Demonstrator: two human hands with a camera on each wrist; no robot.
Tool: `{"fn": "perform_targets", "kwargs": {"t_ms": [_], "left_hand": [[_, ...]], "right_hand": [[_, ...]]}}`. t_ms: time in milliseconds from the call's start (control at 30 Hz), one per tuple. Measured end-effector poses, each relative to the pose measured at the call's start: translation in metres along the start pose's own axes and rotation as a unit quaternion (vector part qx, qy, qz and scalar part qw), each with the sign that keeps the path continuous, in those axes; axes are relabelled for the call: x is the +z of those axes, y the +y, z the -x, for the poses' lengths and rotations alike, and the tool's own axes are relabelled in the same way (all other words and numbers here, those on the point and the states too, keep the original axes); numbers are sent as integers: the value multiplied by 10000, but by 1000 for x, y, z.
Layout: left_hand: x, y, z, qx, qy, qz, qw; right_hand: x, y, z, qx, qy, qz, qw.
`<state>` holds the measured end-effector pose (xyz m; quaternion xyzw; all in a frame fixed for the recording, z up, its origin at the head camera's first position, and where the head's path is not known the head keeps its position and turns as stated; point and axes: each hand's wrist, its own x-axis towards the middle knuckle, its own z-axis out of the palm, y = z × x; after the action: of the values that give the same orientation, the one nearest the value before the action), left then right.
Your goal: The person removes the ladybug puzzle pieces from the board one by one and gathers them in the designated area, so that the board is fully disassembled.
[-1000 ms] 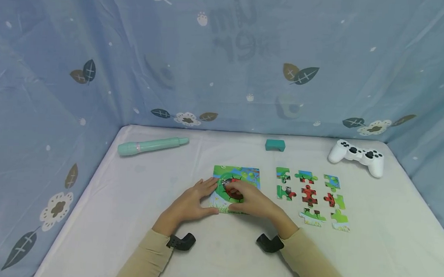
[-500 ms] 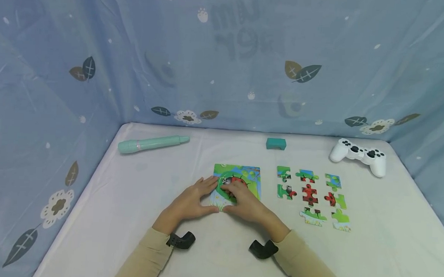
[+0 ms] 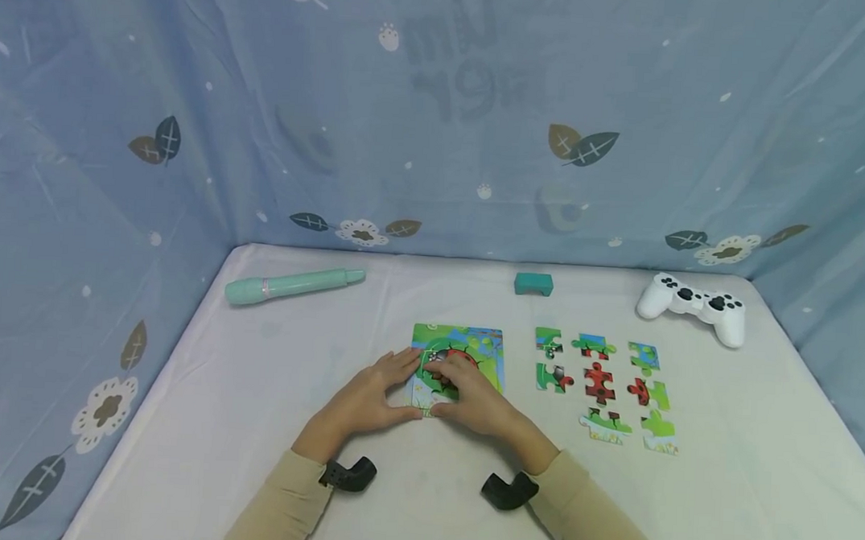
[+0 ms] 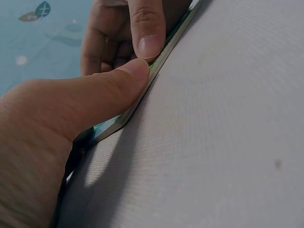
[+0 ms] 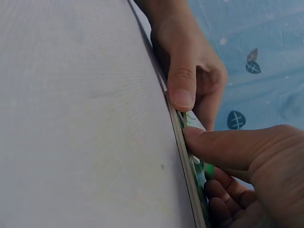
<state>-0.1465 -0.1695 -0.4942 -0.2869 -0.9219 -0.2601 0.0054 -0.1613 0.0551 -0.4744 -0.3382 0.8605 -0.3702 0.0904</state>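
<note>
In the head view a jigsaw board (image 3: 483, 349) with a ladybug picture lies flat at the table's middle. My left hand (image 3: 372, 392) rests along its left edge, fingers fairly straight, the thumb (image 4: 114, 90) on the near left corner. Leaning in from the right, my right hand (image 3: 478, 397) curls over the lower part of the picture. Its thumb (image 5: 213, 142) is at the near edge beside the left thumb. A puzzle piece (image 5: 209, 170) at the board's near left corner shows green by the right fingertips, which pinch it; the fingers hide most of it.
Right of the board several loose puzzle pieces (image 3: 599, 384) lie spaced in rows. A teal block (image 3: 533, 284) and a white game controller (image 3: 692, 307) sit toward the back. At the back left lies a mint-green microphone-shaped thing (image 3: 294, 286). A patterned blue curtain (image 3: 410, 124) surrounds the table.
My right hand has shifted left and down across the board, bringing its thumb beside the left thumb at the near edge. The left hand has stayed in place.
</note>
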Motion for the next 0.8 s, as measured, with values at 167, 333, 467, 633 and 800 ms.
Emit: {"fn": "perform_targets", "kwargs": {"t_ms": [167,333,467,633,800], "left_hand": [[0,1,1,-35,1,12,10000],[-1,0,0,-24,14,-4,10000],[-3,0,0,-17,69,3,10000],[-4,0,-1,31,154,-44,9999],[-2,2,0,-66,63,22,10000]], "right_hand": [[1,2,0,12,-73,127,9999],[2,5,-1,-145,84,250,9995],[2,6,-3,-319,251,430,9982],[-4,6,-4,-437,353,538,9970],[-18,8,3,-387,333,438,9977]]}}
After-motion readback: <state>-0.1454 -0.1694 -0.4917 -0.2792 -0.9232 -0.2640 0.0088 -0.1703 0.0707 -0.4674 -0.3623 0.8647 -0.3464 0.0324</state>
